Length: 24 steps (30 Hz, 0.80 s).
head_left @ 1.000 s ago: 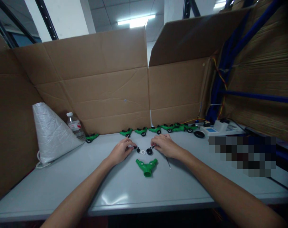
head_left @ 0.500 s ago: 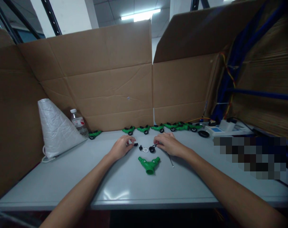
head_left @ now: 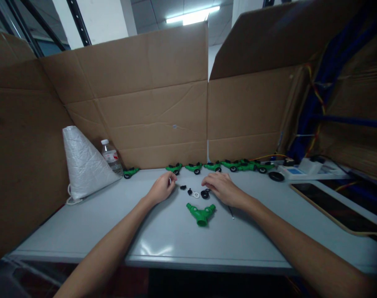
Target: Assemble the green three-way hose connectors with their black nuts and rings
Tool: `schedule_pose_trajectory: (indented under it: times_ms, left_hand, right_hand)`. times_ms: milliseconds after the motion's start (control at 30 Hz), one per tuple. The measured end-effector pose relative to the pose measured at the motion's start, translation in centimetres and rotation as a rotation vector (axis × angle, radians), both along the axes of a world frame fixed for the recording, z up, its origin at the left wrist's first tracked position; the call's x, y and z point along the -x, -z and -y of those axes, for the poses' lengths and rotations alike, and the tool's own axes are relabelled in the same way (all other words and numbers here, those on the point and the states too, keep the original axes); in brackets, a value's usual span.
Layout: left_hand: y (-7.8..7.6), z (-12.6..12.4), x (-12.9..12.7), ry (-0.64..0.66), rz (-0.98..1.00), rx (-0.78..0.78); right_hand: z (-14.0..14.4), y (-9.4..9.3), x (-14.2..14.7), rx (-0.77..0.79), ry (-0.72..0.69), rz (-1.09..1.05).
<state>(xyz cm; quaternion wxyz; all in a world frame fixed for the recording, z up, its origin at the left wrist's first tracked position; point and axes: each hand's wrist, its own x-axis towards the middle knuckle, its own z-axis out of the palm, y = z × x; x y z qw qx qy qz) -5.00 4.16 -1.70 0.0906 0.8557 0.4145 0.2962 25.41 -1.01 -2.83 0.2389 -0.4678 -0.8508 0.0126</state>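
1. Head view: Two bare hands rest on a grey worktable (head_left: pixel 176 240), near its far edge. The left hand (head_left: pixel 161 188) lies palm down, fingers curled loosely together, holding nothing that shows; a small black cap (head_left: pixel 183 187) lies just beside its fingertips.
2. The right hand (head_left: pixel 221 188) lies palm down, its fingertips at a small black rubber ring (head_left: pixel 204 193); whether they pinch it cannot be told. A white washer (head_left: pixel 196 195) sits between the cap and the ring.
3. A green plastic Y-shaped hose connector (head_left: pixel 202 213) lies nearer the table's front edge, between the two forearms, untouched. A thin metal pin (head_left: pixel 231 212) lies beside the right wrist.
4. A row of assembled green connectors (head_left: pixel 219 166) lines the far edge against brown cardboard walls (head_left: pixel 151 111). At the far left corner stand a white woven sack (head_left: pixel 82 163) and a clear plastic water bottle (head_left: pixel 111 157).
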Motion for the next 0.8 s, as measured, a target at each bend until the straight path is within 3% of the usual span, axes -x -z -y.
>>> schedule_pose_trajectory:
  times_ms: [233, 567, 800]
  left_hand:
    - [0.1, -1.0, 1.0, -0.091, 0.031, -0.013]
    - [0.0, -2.8, 4.1, -0.238, 0.068, -0.019]
    - [-0.6, -2.1, 3.2, -0.184, 0.027, -0.012]
  right_hand:
    - [0.8, -0.5, 1.1, -0.027, -0.082, -0.046]
    - [-0.5, 0.3, -0.1, -0.118, 0.084, -0.137]
    - [-1.7, 0.4, -1.5, -0.23, 0.18, -0.131]
